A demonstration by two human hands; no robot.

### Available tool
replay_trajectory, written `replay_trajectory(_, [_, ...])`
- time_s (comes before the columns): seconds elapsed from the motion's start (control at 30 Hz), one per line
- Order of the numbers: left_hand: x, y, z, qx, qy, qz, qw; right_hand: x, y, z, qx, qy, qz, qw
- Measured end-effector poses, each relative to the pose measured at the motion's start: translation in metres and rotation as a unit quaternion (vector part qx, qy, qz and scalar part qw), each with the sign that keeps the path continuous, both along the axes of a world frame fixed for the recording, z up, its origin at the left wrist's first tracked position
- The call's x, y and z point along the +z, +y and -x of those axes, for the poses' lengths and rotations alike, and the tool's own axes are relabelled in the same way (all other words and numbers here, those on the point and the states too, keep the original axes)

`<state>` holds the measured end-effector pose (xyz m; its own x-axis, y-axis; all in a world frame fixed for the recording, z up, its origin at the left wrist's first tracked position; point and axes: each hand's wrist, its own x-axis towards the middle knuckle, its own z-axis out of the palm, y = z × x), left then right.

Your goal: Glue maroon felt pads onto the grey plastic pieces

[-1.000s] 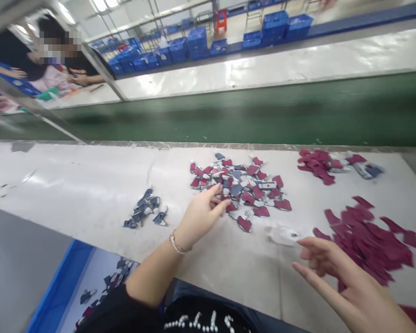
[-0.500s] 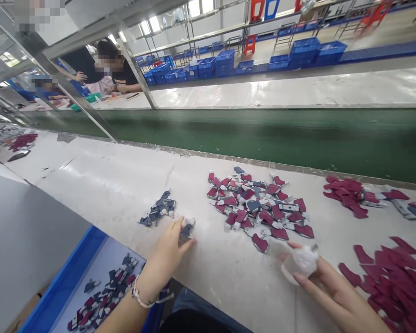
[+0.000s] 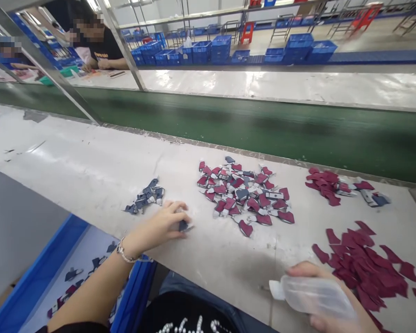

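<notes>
My left hand (image 3: 162, 225) is curled over the white table, its fingers around a small dark blue-grey piece (image 3: 183, 225) that partly shows between thumb and fingers. My right hand (image 3: 312, 270) grips a translucent squeeze bottle (image 3: 317, 296) near the table's front edge. The bottle lies on its side in the hand, its white cap and thin nozzle pointing left. Just beyond my left hand is a small heap of dark blue-grey pieces (image 3: 143, 199). A larger heap of maroon and grey pieces with white parts (image 3: 244, 192) lies between and beyond the hands.
Flat maroon pieces (image 3: 364, 263) are spread at the right, with another maroon pile (image 3: 324, 182) behind them. A blue bin (image 3: 52, 268) with more pieces stands below the table at the left. A green conveyor belt (image 3: 246, 118) runs behind the table. People sit across it, far left.
My right hand has come closer to me, and the bottle has swung so its nozzle points left. My left hand has closed further over the dark piece. The view has shifted.
</notes>
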<state>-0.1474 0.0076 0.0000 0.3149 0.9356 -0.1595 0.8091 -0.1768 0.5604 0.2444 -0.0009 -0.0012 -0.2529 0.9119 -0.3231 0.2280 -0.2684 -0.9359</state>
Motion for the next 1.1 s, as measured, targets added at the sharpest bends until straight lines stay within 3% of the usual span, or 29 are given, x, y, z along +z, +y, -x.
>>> replay_trajectory(0.13, [-0.012,0.005,-0.015,-0.016,-0.054,-0.061,0.996,-0.002,0.006,0.018,0.08,0.177,0.064,0.979])
replay_trajectory(0.3, [-0.006,0.002,-0.071,-0.029,-0.227,-0.094,0.969,0.017,-0.001,0.026,0.069,0.223,0.059,0.97])
replay_trajectory(0.4, [0.0,0.006,-0.102,-0.06,-0.308,-0.125,0.941,0.036,-0.013,0.021,0.035,0.17,0.033,0.984])
replay_trajectory(0.53, [0.002,0.014,-0.127,-0.071,-0.333,-0.07,0.938,0.054,-0.024,0.025,-0.007,0.029,-0.081,0.996])
replay_trajectory(0.73, [-0.003,0.017,-0.144,-0.081,-0.36,0.018,0.929,0.063,-0.013,0.047,-0.036,-0.158,-0.271,0.949])
replay_trajectory(0.9, [-0.01,0.017,-0.147,-0.094,-0.364,0.012,0.926,0.07,-0.004,0.055,-0.011,-0.183,-0.279,0.943])
replay_trajectory(1.1, [-0.011,0.018,-0.146,-0.102,-0.354,0.003,0.93,0.066,0.003,0.066,-0.013,-0.216,-0.291,0.932])
